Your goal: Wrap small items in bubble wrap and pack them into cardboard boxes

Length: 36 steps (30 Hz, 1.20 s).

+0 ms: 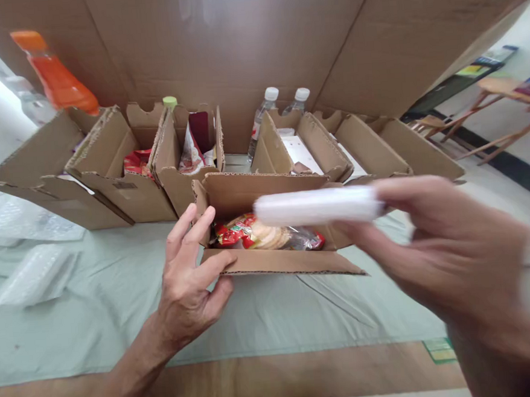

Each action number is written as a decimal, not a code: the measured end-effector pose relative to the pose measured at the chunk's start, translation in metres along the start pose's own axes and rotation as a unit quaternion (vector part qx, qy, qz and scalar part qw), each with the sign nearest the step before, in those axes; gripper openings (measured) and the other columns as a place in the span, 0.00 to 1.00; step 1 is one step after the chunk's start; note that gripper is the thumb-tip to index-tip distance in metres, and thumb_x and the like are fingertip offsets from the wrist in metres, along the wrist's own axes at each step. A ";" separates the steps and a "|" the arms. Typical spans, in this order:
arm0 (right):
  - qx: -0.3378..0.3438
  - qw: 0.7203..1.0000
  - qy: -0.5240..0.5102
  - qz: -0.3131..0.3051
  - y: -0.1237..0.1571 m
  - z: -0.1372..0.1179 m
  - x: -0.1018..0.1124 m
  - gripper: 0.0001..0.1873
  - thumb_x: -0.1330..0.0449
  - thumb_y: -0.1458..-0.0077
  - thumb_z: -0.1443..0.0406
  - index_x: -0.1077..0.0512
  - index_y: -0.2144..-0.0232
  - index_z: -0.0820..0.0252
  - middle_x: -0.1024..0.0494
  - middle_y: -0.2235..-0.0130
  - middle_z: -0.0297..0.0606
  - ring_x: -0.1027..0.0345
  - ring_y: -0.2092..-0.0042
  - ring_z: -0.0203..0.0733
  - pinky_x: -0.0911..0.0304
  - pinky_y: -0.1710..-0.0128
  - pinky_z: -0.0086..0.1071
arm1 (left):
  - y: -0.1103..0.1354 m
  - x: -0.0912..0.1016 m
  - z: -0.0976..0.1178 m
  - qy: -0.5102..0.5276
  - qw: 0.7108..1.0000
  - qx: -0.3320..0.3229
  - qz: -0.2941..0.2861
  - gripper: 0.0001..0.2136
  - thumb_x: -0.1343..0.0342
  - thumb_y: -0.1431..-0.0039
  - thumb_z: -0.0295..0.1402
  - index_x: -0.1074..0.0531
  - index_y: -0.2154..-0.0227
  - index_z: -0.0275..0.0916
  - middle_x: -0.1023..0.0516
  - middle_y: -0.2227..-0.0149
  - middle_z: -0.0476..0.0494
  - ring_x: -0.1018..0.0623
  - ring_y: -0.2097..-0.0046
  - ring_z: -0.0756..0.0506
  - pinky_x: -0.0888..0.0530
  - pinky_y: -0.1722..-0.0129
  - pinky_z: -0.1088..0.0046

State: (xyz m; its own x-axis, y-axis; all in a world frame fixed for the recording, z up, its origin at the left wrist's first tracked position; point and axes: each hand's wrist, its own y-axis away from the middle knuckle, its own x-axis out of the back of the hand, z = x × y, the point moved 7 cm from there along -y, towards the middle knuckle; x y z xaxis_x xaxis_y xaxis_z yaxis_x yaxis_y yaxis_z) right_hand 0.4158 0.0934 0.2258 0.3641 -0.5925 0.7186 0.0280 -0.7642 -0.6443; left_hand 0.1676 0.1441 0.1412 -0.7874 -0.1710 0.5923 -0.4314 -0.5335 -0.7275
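Note:
In front of me sits an open cardboard box (278, 264) holding food packets in red and clear wrapping, with round pale crackers (267, 236) showing through. My left hand (193, 276) grips the box's left end, thumb at the front wall and fingers at the side edge. Above the box's right half, my right hand (436, 247) pinches a white slab-like object (315, 207) with rounded edges between thumb and fingers. Motion smears that object, so its kind does not show. It hides part of the box's contents.
Behind stands a row of cardboard bins (126, 166) with packets and white boxes in them. An orange bottle (59, 77) and clear bottles (263, 111) rise behind. Bubble wrap (34, 275) lies on the green cloth (120, 329) at left. A large cardboard panel (236, 49) backs everything.

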 end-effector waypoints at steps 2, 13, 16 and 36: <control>0.092 0.994 -0.017 -0.060 -0.043 -0.033 -0.048 0.03 0.36 0.39 0.68 0.27 0.62 0.57 0.19 0.65 0.33 0.28 0.66 0.37 0.37 0.66 0.31 | 0.000 0.000 0.000 0.002 1.000 -0.003 0.002 0.13 0.42 0.46 0.19 0.23 0.60 0.40 0.38 0.28 0.39 0.40 0.28 0.27 0.34 0.34 0.38; 0.193 0.858 0.063 -0.471 -0.067 -0.056 -0.206 0.11 0.42 0.38 0.71 0.22 0.55 0.59 0.15 0.60 0.41 0.23 0.61 0.44 0.43 0.67 0.33 | 0.001 -0.005 -0.006 0.024 1.000 -0.002 0.005 0.15 0.42 0.46 0.19 0.24 0.58 0.42 0.43 0.26 0.44 0.43 0.26 0.29 0.37 0.31 0.42; 0.164 0.886 0.011 -0.433 -0.069 -0.046 -0.162 0.18 0.40 0.41 0.70 0.22 0.49 0.54 0.16 0.52 0.37 0.22 0.54 0.47 0.34 0.60 0.36 | 0.006 0.000 -0.010 0.041 0.999 0.016 0.030 0.25 0.39 0.44 0.22 0.28 0.44 0.45 0.54 0.23 0.44 0.46 0.25 0.29 0.40 0.30 0.43; -0.286 0.893 -0.332 0.097 0.148 -0.003 -0.067 0.30 0.38 0.36 0.50 0.33 0.38 0.56 0.26 0.39 0.48 0.33 0.37 0.56 0.41 0.35 0.53 | 0.078 -0.022 -0.007 0.292 0.905 0.307 -0.037 0.40 0.34 0.43 0.38 0.44 0.30 0.44 0.36 0.30 0.35 0.39 0.27 0.32 0.43 0.27 0.47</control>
State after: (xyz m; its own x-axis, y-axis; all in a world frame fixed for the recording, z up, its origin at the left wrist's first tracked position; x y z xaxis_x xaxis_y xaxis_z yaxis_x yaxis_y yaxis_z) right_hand 0.3932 0.0193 0.0830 0.7881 -0.5915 0.1706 -0.5075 -0.7811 -0.3637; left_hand 0.1478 0.1121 0.0686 -0.9421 0.2553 0.2175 -0.3076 -0.9160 -0.2574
